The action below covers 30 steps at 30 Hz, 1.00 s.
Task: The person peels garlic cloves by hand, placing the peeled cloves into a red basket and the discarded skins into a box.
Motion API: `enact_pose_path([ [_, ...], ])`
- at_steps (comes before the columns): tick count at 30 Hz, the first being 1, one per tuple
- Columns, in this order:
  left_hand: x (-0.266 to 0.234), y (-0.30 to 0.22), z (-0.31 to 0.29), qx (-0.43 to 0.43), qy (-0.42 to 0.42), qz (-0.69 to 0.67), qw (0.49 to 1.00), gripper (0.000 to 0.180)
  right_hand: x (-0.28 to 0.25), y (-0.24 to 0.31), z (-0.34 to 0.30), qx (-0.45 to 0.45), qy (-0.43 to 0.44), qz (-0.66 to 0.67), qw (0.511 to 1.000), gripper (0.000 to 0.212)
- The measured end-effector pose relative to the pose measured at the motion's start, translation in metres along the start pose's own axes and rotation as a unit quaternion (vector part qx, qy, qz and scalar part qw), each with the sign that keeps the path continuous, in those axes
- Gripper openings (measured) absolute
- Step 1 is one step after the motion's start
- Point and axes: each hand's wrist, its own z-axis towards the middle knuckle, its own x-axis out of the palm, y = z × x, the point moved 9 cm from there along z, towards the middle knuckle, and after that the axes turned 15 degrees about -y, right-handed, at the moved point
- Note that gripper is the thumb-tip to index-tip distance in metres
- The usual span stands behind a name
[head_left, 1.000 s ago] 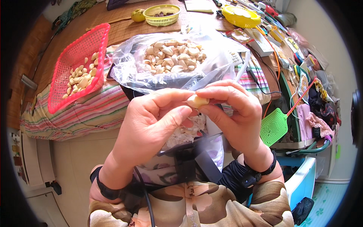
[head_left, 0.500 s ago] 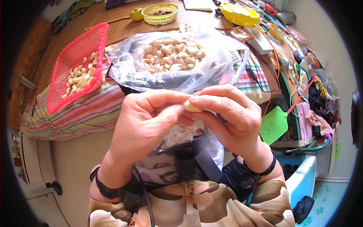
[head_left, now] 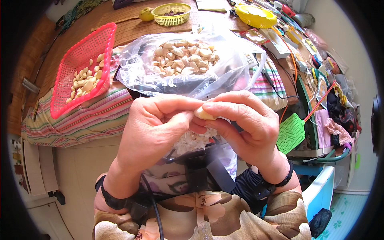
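Observation:
A pale garlic clove (head_left: pixel 205 113) is pinched between my two hands, close in front of me. My left hand (head_left: pixel 156 124) grips its left end with thumb and fingertips. The thumb and fingers of my right hand (head_left: pixel 248 124) close on the other side. Just beyond my hands, a clear plastic bag (head_left: pixel 138 74) lies spread wide, heaped with unpeeled garlic cloves (head_left: pixel 184 58). To the left, a red plastic basket (head_left: pixel 66 74) holds peeled cloves (head_left: pixel 85 83). White garlic skins (head_left: pixel 192 141) lie beneath my hands, partly hidden by them.
A striped cloth (head_left: pixel 80 124) covers the table's near edge. Farther back are a yellow basket (head_left: pixel 171 20), a yellow fruit (head_left: pixel 146 14) and a yellow bowl (head_left: pixel 256 17). On the right, a green fly swatter (head_left: pixel 291 133) stands beside piled clutter, with an orange cord (head_left: pixel 295 66) nearby.
Both hands stay almost in place, still pinching the clove, which shows slightly more of its pale side. The whole view has shifted a few pixels.

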Motion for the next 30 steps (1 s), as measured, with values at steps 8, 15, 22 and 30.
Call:
enact_pose_path([
  [8,0.002,0.000,0.001,0.003,0.009,0.006,1.000,0.021,-0.001,0.000,0.000,-0.002,-0.001,0.006,1.000,0.018],
  [15,0.003,-0.001,0.001,0.005,0.009,0.011,1.000,0.022,-0.002,0.001,0.000,-0.002,-0.008,0.007,1.000,0.017],
  [22,0.004,-0.001,0.001,-0.004,0.016,-0.021,1.000,0.026,-0.001,-0.004,-0.001,0.014,-0.001,0.013,1.000,0.019],
  [30,-0.006,-0.008,0.000,0.064,-0.075,0.016,0.995,0.017,-0.008,-0.013,0.000,0.060,-0.006,-0.019,0.998,0.026],
])
